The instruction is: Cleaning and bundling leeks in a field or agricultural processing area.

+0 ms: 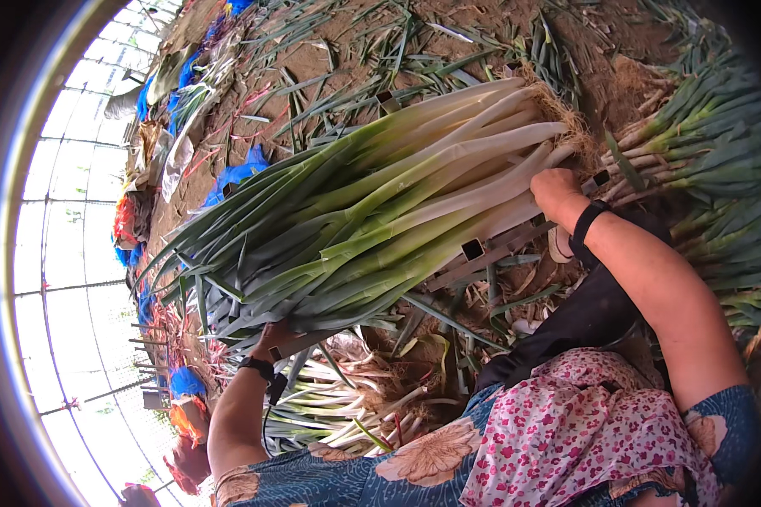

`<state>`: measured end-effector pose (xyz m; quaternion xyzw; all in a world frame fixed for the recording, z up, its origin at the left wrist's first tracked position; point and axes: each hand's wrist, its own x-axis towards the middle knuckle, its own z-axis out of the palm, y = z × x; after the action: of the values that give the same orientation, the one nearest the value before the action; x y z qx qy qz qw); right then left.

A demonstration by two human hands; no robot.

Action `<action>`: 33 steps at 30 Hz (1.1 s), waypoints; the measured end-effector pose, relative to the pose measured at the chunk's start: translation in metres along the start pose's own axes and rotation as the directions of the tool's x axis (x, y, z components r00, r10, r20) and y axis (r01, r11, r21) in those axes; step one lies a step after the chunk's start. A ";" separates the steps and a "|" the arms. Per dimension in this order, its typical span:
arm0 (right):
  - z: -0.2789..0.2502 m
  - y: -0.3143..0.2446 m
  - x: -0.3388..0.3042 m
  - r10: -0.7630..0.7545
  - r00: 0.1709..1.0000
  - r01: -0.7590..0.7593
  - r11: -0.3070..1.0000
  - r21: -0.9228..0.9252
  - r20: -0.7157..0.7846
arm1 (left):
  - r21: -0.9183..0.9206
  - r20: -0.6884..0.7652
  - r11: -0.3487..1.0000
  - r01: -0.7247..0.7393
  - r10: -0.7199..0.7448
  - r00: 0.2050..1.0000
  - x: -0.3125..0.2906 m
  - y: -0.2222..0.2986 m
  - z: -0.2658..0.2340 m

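Note:
A large pile of long green onions [414, 186] lies slantwise across a low metal frame [473, 250]. Its white stalks and roots point to the upper right, its dark leaves to the lower left. At the near edge of the root end, my right hand [558, 193] is closed around a white stalk. My left hand [272, 340] reaches up against the underside of the leaves, which hide its fingers. Each wrist wears a black band.
More green onions [338, 397] lie in a heap close to my left forearm. Another stack of green onions [710, 160] stands at the right. Loose leaves litter the soil [499, 21] beyond the frame. Blue plastic [237, 176] lies at the left, near a bright mesh wall [76, 220].

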<state>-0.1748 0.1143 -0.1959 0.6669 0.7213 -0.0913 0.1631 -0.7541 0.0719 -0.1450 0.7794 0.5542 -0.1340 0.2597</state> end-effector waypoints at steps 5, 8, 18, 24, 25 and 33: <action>0.006 -0.011 0.006 0.079 0.996 -0.077 0.996 0.054 -0.034 | 0.264 -0.473 0.949 0.169 -0.025 0.881 -0.031 -0.003 0.044; 0.005 0.003 -0.002 0.067 0.997 -0.066 0.997 0.047 -0.026 | 0.218 -0.523 0.960 0.178 -0.039 0.851 -0.067 0.024 0.029; 0.014 -0.002 -0.001 0.114 0.988 -0.104 0.990 0.097 -0.101 | 0.322 -0.874 0.860 0.397 0.108 0.474 0.051 0.072 -0.137; 0.000 -0.015 0.005 0.006 0.998 -0.013 0.992 0.128 0.057 | 0.144 -0.664 0.788 0.599 -0.372 0.649 0.124 -0.016 -0.101; 0.001 -0.007 0.003 0.044 0.995 -0.054 0.992 0.115 0.093 | 0.132 -0.699 0.798 0.588 -0.346 0.626 0.137 -0.006 -0.090; -0.009 0.007 -0.003 0.024 0.999 -0.030 0.990 0.139 0.043 | 0.106 -0.717 0.759 0.642 -0.389 0.578 0.155 0.013 -0.085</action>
<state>-0.1687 0.1148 -0.1862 0.6844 0.7005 -0.1531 0.1320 -0.6946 0.2392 -0.1481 0.6074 0.7801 -0.0203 -0.1487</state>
